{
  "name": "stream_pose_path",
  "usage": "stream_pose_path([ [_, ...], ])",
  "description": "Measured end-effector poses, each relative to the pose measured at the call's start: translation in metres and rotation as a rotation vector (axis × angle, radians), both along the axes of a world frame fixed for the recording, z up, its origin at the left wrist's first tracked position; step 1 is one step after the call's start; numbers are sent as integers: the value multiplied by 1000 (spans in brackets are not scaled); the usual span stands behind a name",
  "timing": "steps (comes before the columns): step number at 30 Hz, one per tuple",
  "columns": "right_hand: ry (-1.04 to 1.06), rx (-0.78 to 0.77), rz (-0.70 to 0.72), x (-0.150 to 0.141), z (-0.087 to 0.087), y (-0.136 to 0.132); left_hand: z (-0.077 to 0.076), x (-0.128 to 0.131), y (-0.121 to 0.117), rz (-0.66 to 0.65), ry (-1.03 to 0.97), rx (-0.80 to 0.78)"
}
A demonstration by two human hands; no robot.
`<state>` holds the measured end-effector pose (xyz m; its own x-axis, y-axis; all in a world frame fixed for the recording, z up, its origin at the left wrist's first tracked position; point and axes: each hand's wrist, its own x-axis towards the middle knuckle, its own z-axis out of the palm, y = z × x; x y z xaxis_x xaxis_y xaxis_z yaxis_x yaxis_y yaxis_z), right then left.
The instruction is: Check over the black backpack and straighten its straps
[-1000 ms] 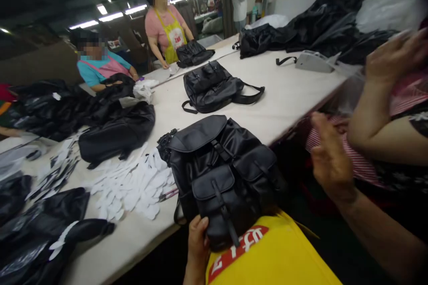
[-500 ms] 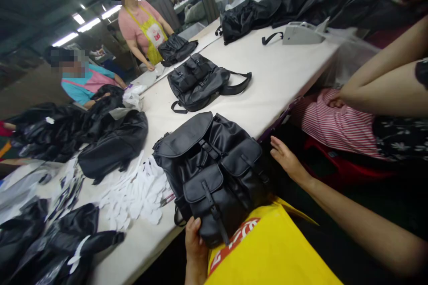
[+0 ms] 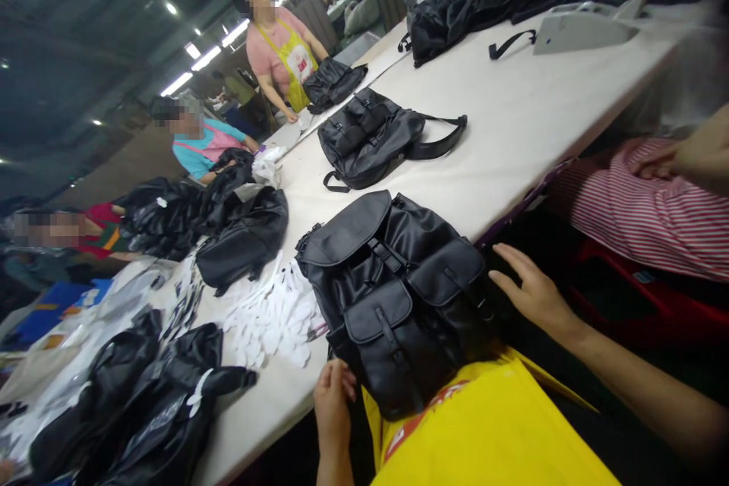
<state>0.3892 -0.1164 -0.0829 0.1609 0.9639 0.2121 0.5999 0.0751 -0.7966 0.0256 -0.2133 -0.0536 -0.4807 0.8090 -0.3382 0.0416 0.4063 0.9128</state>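
Observation:
A black backpack (image 3: 392,288) with two buckled front pockets lies at the near edge of the white table (image 3: 512,114), its bottom hanging over my yellow apron (image 3: 484,433). My left hand (image 3: 332,406) grips the backpack's lower left corner from below. My right hand (image 3: 532,290) is open with fingers spread, close beside the backpack's right side; contact is unclear.
A second black backpack (image 3: 376,137) lies farther up the table. White paper tags (image 3: 273,315) are spread left of my bag, with more black bags (image 3: 159,395) beyond. A person in striped cloth (image 3: 643,209) sits at right; other workers stand across the table.
My right hand has come in from the right toward the backpack's side. The view has shifted, and the neighbour's arms have drawn back to the right edge. My left hand keeps its hold.

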Motion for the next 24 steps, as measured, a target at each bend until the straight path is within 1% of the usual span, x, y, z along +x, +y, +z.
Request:
stream_pose_path([
  [1,-47,67,-24,-4,9,1,0,-8,2,94,61,29],
  [2,-111,129,-9,-10,15,3,-1,-16,5,179,121,42],
  [3,-185,176,49,-18,19,4,-2,-23,8,240,171,42],
  [5,-329,215,213,-37,17,5,-7,-32,13,281,234,5],
  [7,-419,201,335,-53,9,5,-14,-36,18,259,239,-51],
  [10,-439,184,348,-60,-2,4,-25,-35,22,200,274,-118],
  [13,-427,199,369,-55,-1,4,-29,-35,27,103,439,-129],
  [15,-420,197,383,-51,2,4,-27,-36,34,34,505,-144],
  [18,-376,193,408,-47,1,5,-18,-35,53,-34,505,-159],
  [20,-292,191,398,-44,-2,6,-11,-34,69,-65,494,-151],
  [22,-186,174,329,-41,-7,6,-4,-32,85,-86,476,-146],
  [24,-109,133,212,-40,-11,5,1,-31,98,-101,442,-169],
])
